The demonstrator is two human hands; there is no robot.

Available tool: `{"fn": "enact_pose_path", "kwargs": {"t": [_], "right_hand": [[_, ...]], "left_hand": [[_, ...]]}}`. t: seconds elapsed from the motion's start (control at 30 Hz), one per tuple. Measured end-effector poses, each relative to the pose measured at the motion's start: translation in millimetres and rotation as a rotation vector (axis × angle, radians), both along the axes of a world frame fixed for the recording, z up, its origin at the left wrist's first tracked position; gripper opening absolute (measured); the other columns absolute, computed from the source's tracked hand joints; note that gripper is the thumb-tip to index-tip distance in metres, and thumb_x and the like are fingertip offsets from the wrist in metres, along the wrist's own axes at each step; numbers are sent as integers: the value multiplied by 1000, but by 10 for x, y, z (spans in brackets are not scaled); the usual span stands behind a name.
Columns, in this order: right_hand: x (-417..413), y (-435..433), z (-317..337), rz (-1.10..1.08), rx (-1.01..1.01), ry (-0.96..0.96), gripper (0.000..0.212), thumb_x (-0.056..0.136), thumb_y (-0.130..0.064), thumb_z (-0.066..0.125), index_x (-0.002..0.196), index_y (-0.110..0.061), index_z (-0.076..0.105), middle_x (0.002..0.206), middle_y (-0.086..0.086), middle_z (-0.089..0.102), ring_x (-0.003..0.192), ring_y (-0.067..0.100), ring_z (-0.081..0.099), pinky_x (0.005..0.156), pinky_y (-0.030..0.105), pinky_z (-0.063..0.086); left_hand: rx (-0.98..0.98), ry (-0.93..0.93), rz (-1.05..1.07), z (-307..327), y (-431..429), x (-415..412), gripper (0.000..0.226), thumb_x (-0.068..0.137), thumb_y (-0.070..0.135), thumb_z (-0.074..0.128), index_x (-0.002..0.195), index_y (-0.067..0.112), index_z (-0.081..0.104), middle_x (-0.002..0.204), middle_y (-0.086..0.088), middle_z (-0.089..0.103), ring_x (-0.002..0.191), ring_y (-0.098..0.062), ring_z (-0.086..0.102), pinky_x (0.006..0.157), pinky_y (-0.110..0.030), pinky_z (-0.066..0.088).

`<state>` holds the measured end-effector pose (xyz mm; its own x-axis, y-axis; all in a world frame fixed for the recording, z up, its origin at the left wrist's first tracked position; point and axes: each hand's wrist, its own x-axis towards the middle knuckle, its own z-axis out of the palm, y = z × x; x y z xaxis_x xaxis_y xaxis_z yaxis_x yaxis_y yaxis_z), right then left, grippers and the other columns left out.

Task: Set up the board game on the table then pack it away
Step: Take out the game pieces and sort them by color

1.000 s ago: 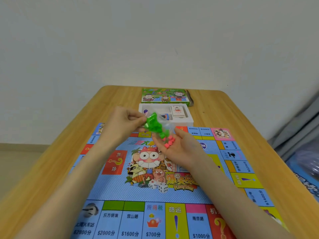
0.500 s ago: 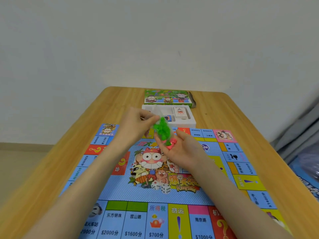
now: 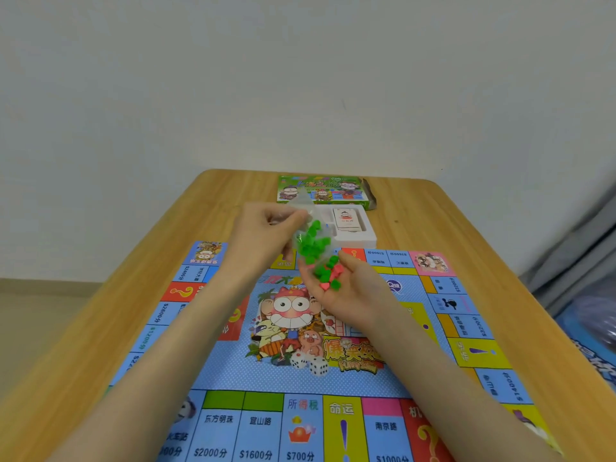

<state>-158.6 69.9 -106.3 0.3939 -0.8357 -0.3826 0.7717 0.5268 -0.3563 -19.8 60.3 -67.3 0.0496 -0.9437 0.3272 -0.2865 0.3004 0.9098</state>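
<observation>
The colourful game board (image 3: pixel 233 378) lies unfolded on the wooden table (image 3: pixel 433 221). My left hand (image 3: pixel 266 235) pinches the top of a small clear bag (image 3: pixel 311 243) full of green plastic pieces, tilted mouth-down over my right hand. My right hand (image 3: pixel 346 291) is cupped palm up above the board, with several green and red pieces (image 3: pixel 328 276) lying in it. Two white dice (image 3: pixel 310 363) sit on the board's centre picture.
Beyond the board stands the white box tray (image 3: pixel 363 236) holding a card deck (image 3: pixel 345 218), and behind it the green box lid (image 3: pixel 320 190). Grey and blue things lie off the table at the right edge (image 3: pixel 586 295).
The bag has tipped further and green pieces have dropped from it into my right palm beside the red ones. Both hands stayed over the board's far half.
</observation>
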Motion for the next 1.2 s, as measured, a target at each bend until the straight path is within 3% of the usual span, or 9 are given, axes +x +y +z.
{"fn": "enact_pose_path", "kwargs": {"t": [0.17,0.23,0.3,0.37,0.6,0.83,0.97,1.1,1.2], "right_hand": [[3,-26,-8,5,-16,34,36,100,-18,38,124,3,55,114,22,63,101,30,60,84,40,54],[1,-19,-6,1,-12,21,35,100,-17,36,118,5,57,103,23,66,93,30,62,76,40,58],[-2,-11,-4,5,-31,23,34,100,-16,36,111,6,59,93,21,68,84,28,65,65,40,59],[0,-11,-8,12,-42,36,32,99,-15,37,107,6,60,89,21,69,77,28,68,70,42,57],[4,-6,-4,9,-53,29,30,99,-15,38,107,3,61,87,19,71,88,28,64,68,44,57],[6,2,2,22,-57,36,30,99,-17,39,105,1,62,88,19,71,81,27,67,72,43,56],[2,-4,2,24,-38,31,31,99,-17,38,106,3,60,86,21,70,78,29,68,67,42,57],[6,2,-2,35,-43,34,26,98,-15,42,107,1,60,82,19,70,73,28,69,66,42,57],[10,-15,-25,35,-48,29,26,97,-15,43,111,1,59,85,18,70,68,26,70,65,39,59]], "left_hand": [[3,-174,-37,-24,11,-64,8,87,11,66,86,9,73,66,14,67,36,-5,52,47,-17,46],[-34,-168,-14,-47,11,-68,8,87,9,66,86,10,73,52,18,62,38,-2,54,48,-14,45],[-67,-121,3,-44,10,-74,9,86,8,66,84,12,74,56,15,64,40,-3,55,52,-15,46],[-76,-121,4,-35,12,-91,9,86,9,66,84,13,74,65,10,67,41,-5,55,53,-18,49],[-77,27,-4,8,54,-111,13,87,9,65,79,18,72,73,2,71,42,-12,55,55,-24,52],[-96,-1,-8,-25,58,-116,10,87,10,65,84,15,74,73,-2,71,45,-17,57,56,-28,54],[-48,-81,2,-107,12,-94,4,85,17,69,87,19,72,79,2,70,51,-14,59,59,-29,51],[28,-269,-14,-138,16,-109,12,79,22,76,87,16,70,72,9,62,55,1,51,51,-8,40],[40,-328,-9,-128,21,-115,9,80,19,75,83,11,75,71,4,68,64,-6,61,58,-15,49]]}}
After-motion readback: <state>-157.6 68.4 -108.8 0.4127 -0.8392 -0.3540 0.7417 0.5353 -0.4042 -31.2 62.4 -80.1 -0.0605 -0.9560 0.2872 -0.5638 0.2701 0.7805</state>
